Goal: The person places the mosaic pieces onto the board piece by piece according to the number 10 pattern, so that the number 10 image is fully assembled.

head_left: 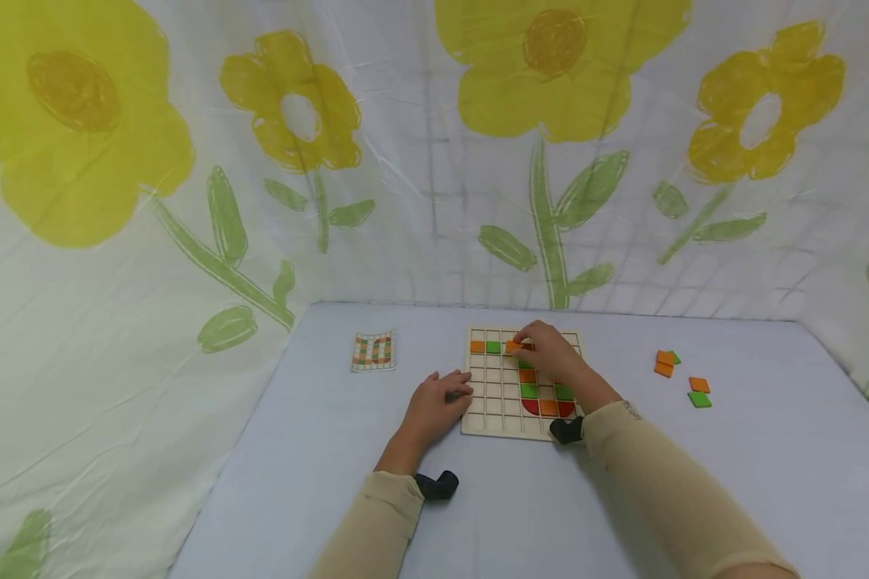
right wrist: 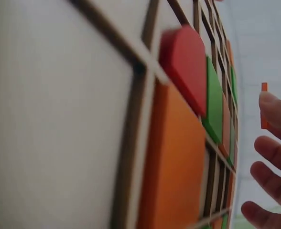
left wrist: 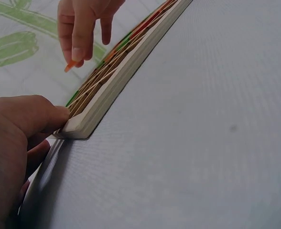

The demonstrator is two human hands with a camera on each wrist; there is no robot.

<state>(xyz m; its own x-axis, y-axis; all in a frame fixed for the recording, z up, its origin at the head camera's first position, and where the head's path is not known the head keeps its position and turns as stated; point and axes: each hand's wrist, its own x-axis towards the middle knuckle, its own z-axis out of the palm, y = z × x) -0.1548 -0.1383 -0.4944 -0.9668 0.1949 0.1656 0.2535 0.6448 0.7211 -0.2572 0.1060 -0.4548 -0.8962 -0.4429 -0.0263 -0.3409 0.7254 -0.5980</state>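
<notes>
While pinching a thin square orange tile (head_left: 512,347) with the right hand (head_left: 552,356) just above the far rows of a pale wooden gridded board (head_left: 493,388), touches its left edge with a relaxed, slightly spread left hand (head_left: 432,408).

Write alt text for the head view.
A person's right hand pinches an orange tile over a grid board partly filled with orange, green and red pieces, while the left hand touches its left edge. A patterned card lies left of the board, loose tiles right of it.
</notes>
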